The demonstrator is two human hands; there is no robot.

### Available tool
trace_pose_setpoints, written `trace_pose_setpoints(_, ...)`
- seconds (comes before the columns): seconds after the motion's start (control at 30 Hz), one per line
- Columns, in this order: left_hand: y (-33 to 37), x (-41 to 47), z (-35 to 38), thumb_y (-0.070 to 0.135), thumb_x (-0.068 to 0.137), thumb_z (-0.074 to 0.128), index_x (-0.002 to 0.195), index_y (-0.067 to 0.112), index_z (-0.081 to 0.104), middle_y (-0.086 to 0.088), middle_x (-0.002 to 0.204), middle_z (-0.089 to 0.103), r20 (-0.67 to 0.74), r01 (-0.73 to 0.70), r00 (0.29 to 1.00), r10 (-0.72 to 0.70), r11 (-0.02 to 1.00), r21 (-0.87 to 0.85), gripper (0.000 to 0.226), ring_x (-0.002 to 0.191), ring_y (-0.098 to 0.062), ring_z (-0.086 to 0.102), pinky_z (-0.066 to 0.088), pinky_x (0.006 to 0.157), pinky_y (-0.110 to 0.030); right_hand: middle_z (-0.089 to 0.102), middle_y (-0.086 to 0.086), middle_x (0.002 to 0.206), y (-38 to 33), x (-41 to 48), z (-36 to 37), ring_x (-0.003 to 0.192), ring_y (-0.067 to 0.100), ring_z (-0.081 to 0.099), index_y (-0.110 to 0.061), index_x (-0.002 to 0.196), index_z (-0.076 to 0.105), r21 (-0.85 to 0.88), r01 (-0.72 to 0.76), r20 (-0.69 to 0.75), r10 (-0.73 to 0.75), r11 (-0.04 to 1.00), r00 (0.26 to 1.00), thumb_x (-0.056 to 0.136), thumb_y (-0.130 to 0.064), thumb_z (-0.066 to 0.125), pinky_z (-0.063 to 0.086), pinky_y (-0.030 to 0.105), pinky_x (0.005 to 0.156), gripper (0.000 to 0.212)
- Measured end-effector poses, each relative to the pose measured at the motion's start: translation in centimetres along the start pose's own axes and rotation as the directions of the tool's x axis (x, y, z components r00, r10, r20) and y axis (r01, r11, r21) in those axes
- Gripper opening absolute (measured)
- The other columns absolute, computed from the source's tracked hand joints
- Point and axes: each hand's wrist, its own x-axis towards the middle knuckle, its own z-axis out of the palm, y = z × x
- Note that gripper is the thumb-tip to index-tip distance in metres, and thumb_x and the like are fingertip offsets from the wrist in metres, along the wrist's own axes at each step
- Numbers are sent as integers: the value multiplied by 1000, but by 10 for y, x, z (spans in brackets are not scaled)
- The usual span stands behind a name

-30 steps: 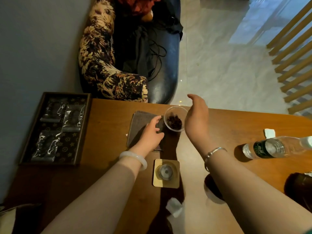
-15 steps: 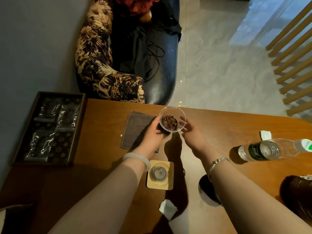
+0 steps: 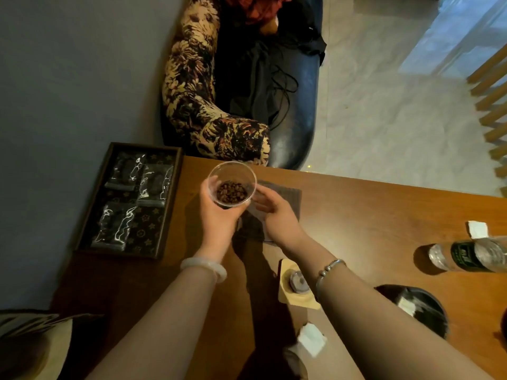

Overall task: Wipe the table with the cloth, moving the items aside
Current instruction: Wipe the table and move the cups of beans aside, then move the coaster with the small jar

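A clear glass cup of dark coffee beans is lifted above the wooden table, near its far left edge. My left hand is shut around the cup from below and the left. A dark grey-brown cloth lies flat on the table just right of the cup. My right hand hovers over the cloth with its fingers apart, fingertips close to the cup's right side; whether they touch the glass is unclear. The hand hides part of the cloth.
A dark tray with plastic packets sits at the table's left end. A coaster with a small cup, a dark dish, a lying water bottle and white paper scraps are on the near and right side. A sofa stands behind.
The cup left the table beside the cloth and moved left and up in my left hand. My right hand came down from above the cup and now sits over the cloth.
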Motion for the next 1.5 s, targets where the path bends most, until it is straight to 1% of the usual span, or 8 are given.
trace_pose_setpoints(0.1, -15, 12, -28, 11, 64, 86, 134, 26, 41, 5, 132, 50, -84, 97, 992, -96, 995, 10, 84, 122, -10, 48, 40, 103, -31, 52, 4, 139, 13, 3, 10, 130, 18, 48, -19, 142, 46, -10, -80, -6, 80, 997, 997, 92, 14, 41, 46, 39, 107, 60)
trace_pose_setpoints(0.4, -50, 32, -59, 8, 63, 86, 129, 30, 34, 4, 127, 50, -133, 119, 984, -120, 993, -9, 87, 117, -13, 54, 48, 98, -33, 57, -2, 115, 44, -7, -22, 98, 6, 57, -12, 129, 54, -113, -181, -190, 158, 977, 969, 91, 16, 41, 52, 11, 63, 49)
trace_pose_setpoints(0.73, -40, -11, -37, 8, 72, 80, 139, 21, 34, -2, 135, 45, -271, 367, 891, -365, 929, -47, 82, 120, -17, 50, 42, 93, -25, 67, 0, 105, 68, -22, -57, 96, 20, 64, -20, 101, 64, -254, -290, -339, 196, 923, 920, 94, 5, 39, 58, 39, 79, 36)
trace_pose_setpoints(0.83, -46, -53, -14, 1, 89, 58, 117, 21, 51, -1, 118, 56, -40, 431, 902, -430, 901, 44, 35, 105, -17, 58, 48, 80, -25, 66, 3, 108, 74, -38, -59, 92, 21, 64, -21, 106, 63, -199, -394, -471, 265, 897, 841, 99, -6, 42, 58, 42, 81, 27)
trace_pose_setpoints(1.0, -56, -104, 22, 12, 99, 41, 129, 24, 52, 2, 131, 51, 401, 465, 751, -525, 851, 245, 33, 114, -11, 48, 39, 87, -26, 64, 15, 114, 98, -73, -43, 98, 29, 60, -3, 119, 59, -63, -601, -580, 461, 797, 672, 99, -21, 43, 53, 44, 87, 31)
trace_pose_setpoints(1.2, -55, -128, 44, 17, 98, 42, 136, 22, 46, -1, 137, 43, 441, 501, 680, -586, 810, 304, 39, 116, -17, 47, 43, 95, -31, 57, 20, 123, 114, -90, -30, 104, 35, 59, -3, 128, 53, 17, -689, -565, 576, 724, 591, 97, -35, 41, 53, 47, 91, 46)
trace_pose_setpoints(1.37, -52, -133, 44, 22, 97, 49, 135, 20, 47, 0, 133, 39, 425, 544, 672, -607, 793, 273, 38, 108, -16, 48, 44, 92, -32, 62, 18, 114, 120, -107, -21, 96, 29, 61, -1, 114, 61, 38, -619, -468, 561, 785, 683, 99, -48, 43, 50, 35, 75, 52)
trace_pose_setpoints(1.5, -55, -132, 32, 28, 91, 61, 128, 18, 52, -1, 132, 42, 425, 492, 717, -553, 833, 255, 39, 110, -16, 50, 46, 92, -31, 61, 15, 126, 104, -116, -12, 112, 31, 60, -1, 133, 52, 49, -570, -438, 530, 820, 726, 93, -43, 61, 52, 42, 94, 58)
